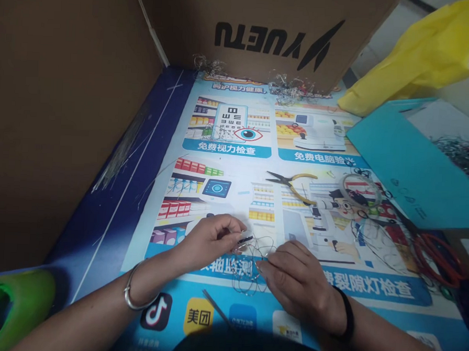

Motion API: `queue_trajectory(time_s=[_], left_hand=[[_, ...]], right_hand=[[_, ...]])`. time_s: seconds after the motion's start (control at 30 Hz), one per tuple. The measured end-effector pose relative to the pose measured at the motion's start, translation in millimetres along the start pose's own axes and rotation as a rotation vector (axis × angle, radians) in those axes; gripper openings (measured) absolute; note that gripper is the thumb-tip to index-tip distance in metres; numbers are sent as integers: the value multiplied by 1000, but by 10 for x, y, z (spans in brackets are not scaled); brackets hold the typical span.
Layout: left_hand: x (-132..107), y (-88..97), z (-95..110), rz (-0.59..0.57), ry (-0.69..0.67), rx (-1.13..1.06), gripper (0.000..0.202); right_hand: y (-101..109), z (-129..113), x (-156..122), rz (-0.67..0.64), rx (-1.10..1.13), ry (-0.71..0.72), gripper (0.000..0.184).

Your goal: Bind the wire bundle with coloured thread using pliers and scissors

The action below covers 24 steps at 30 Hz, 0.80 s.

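My left hand (211,240) rests on the printed poster mat (220,143) with its fingers pinched round a small dark rod-like piece (246,240) joined to thin wire. My right hand (297,281) lies just to the right, fingers closed on the same tangle of fine wire (253,273), which loops between and below the two hands. A silver bangle sits on my left wrist and a black band on my right wrist.
Yellow-handled pliers (297,185) lie beyond the hands, a roll of clear tape (361,190) beside them. Red scissors (438,257) and loose wires lie at right by a teal box (408,163). Cardboard boxes (265,30) wall the back and left; wire scraps (290,89) lie beneath. Yellow bag (421,54), green object (7,305).
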<state>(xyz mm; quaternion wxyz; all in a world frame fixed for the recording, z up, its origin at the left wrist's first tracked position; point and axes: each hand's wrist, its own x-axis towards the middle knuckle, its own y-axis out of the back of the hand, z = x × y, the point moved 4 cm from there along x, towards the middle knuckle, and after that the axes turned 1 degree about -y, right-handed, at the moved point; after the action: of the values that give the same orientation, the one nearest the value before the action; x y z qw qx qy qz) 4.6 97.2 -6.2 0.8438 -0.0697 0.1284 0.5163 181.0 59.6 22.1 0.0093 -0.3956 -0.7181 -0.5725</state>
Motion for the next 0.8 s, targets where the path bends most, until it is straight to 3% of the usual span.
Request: queue_trajectory(time_s=[0.3,0.5,0.8], left_hand=[[-7,-21,17,-1,33,-57,17],[-8,-26,7,-5,-4,-31,14],[-2,-28,-9,2,-37,-32,15]], right_hand=[[-13,14,-19,6,26,-29,18],[-25,69,2,-14,139,-142,14],[-76,81,32,-44,98,-154,11]])
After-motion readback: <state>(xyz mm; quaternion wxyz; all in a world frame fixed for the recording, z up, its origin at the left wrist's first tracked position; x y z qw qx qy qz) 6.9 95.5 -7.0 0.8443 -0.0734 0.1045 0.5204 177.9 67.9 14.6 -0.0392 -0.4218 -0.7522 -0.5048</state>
